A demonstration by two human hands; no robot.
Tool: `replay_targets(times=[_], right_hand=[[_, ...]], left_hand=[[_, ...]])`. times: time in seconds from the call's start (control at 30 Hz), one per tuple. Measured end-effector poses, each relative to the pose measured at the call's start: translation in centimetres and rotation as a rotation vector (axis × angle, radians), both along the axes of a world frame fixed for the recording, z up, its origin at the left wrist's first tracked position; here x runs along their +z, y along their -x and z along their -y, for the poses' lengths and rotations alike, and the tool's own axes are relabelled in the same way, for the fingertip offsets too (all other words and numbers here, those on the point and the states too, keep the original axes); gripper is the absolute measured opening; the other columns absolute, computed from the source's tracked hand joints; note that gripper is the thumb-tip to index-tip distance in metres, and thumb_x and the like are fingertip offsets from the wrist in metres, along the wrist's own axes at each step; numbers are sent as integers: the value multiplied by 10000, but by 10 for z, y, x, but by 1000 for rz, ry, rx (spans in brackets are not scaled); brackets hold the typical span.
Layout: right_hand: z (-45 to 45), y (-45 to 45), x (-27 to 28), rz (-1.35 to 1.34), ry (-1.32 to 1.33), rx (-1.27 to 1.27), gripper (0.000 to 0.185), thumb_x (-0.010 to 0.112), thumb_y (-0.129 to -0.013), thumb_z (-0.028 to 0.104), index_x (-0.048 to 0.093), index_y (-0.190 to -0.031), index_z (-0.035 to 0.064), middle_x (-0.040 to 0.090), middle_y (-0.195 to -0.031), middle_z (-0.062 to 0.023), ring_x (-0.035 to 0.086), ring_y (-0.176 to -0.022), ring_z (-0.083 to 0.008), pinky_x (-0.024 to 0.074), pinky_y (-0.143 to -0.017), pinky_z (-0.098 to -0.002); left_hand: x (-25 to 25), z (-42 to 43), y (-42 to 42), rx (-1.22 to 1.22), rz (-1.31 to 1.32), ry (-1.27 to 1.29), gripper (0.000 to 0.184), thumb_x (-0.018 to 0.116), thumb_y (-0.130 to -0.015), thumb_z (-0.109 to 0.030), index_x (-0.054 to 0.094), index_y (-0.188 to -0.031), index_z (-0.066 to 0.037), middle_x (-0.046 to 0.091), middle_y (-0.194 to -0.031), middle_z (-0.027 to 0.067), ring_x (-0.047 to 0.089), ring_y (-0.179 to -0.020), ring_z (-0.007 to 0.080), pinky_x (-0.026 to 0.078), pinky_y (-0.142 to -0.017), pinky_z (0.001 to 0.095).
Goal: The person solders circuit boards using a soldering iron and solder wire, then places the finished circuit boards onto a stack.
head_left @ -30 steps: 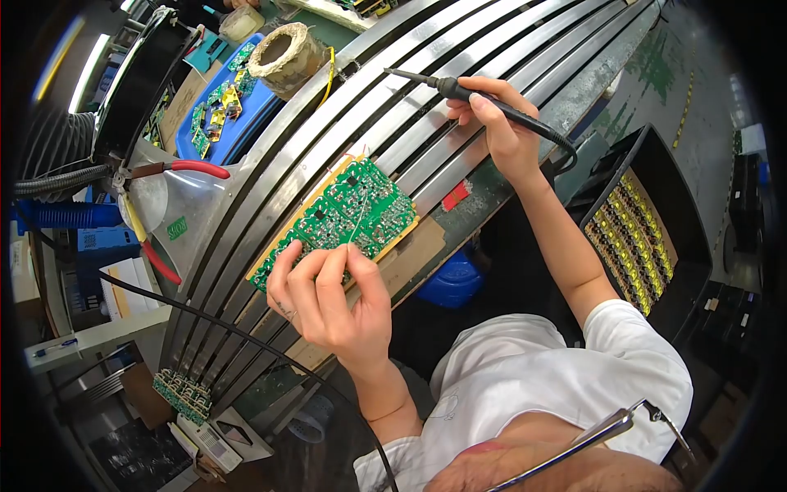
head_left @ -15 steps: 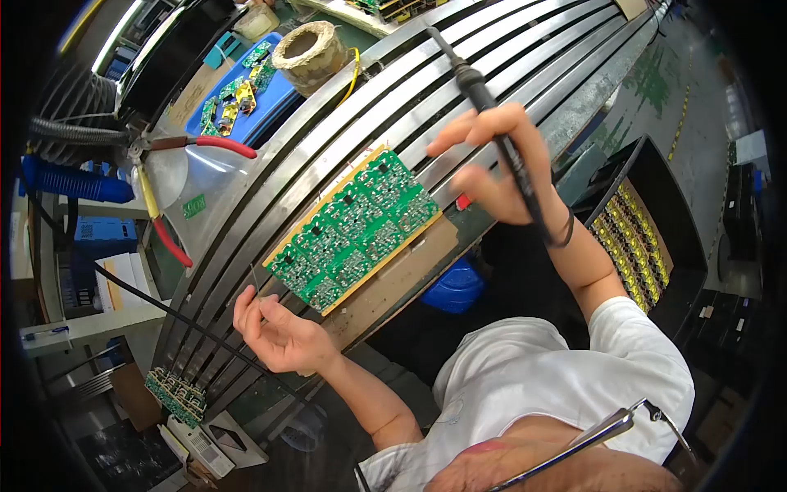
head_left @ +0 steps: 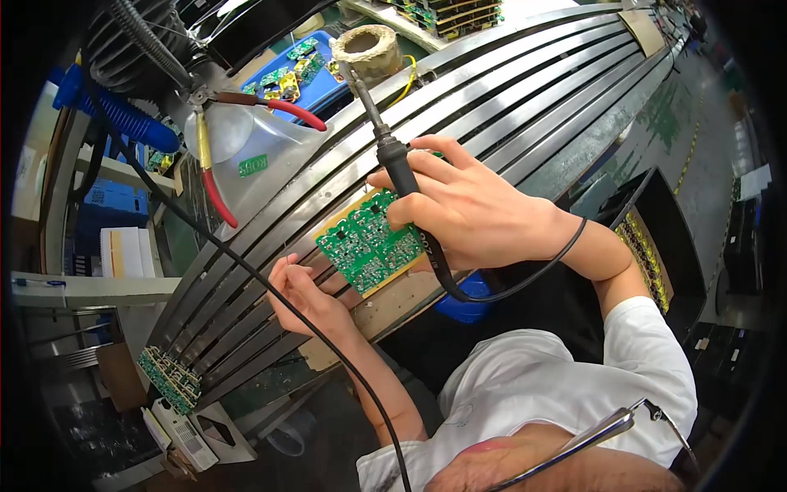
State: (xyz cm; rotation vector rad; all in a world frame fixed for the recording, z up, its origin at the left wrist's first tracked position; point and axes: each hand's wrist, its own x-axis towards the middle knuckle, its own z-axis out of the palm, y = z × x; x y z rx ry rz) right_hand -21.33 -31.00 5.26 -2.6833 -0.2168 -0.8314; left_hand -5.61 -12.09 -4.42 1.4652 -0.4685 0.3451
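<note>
A soldering iron (head_left: 395, 164) is in my right hand (head_left: 475, 209), its tip pointing up and away near the rough round pot (head_left: 366, 51). The same hand lies over the right part of the green circuit board panel (head_left: 369, 246), which rests on the slatted metal rails (head_left: 246, 287) and has yellowish edge strips. To the left of the panel, my left hand (head_left: 307, 299) has its thumb and fingers pinched together. A thin strand seems to rise from them, too fine to make out clearly.
Red-handled cutters (head_left: 291, 113) and yellow-and-red pliers (head_left: 215, 189) hang at the upper left. Behind them a blue tray (head_left: 321, 92) holds small boards. A black cable (head_left: 238, 256) crosses the rails. At the right stands a black bin (head_left: 684, 238) with boards. More boards (head_left: 170, 379) lie lower left.
My right hand has moved left with the iron and now covers part of the panel. My left hand left the panel, then shifted slightly right. The view has turned, moving the background right.
</note>
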Motion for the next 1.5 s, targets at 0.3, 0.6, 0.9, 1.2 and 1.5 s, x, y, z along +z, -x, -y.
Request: replay_targets(times=[0.3,0.6,0.9,1.2,1.5], right_hand=[[48,47,56,-92,-119,12,688,945,-580,302,581,-1120,81,643,-1133,-104,591,-1122,-336,435,-1029,-443],[225,36,148,-177,-39,-333,691,917,-703,317,504,-1188,49,636,-1154,-123,621,-966,-223,515,-840,-340],[320,-34,176,-333,-183,-505,823,892,-703,286,493,-1386,57,685,-1135,-134,669,-930,-234,558,-740,-361],[353,-86,166,-312,-20,-492,744,855,-689,270,536,-1316,28,672,-1027,-164,669,-879,-269,538,-749,-386],[369,-111,160,-209,-5,-505,917,860,-612,260,477,-1411,26,625,-1291,-205,666,-1092,-329,537,-931,-390]], left_hand=[[-11,-4,-7,-20,24,-22,184,604,-1035,-135,646,-954,25,637,-885,41,519,-766,100,426,-730,276],[6,1,-1,-46,-20,-128,200,600,-1032,-158,650,-937,11,608,-826,32,524,-749,106,424,-724,285],[0,0,-5,-68,-36,-156,130,579,-1006,-70,649,-981,37,639,-904,67,515,-727,113,447,-687,272],[-3,0,-6,-24,-46,-189,135,602,-1000,-83,654,-952,32,638,-860,60,531,-709,121,449,-656,275],[3,3,-3,-7,-50,-189,141,615,-995,-97,649,-937,27,629,-841,52,538,-718,118,442,-661,274]])
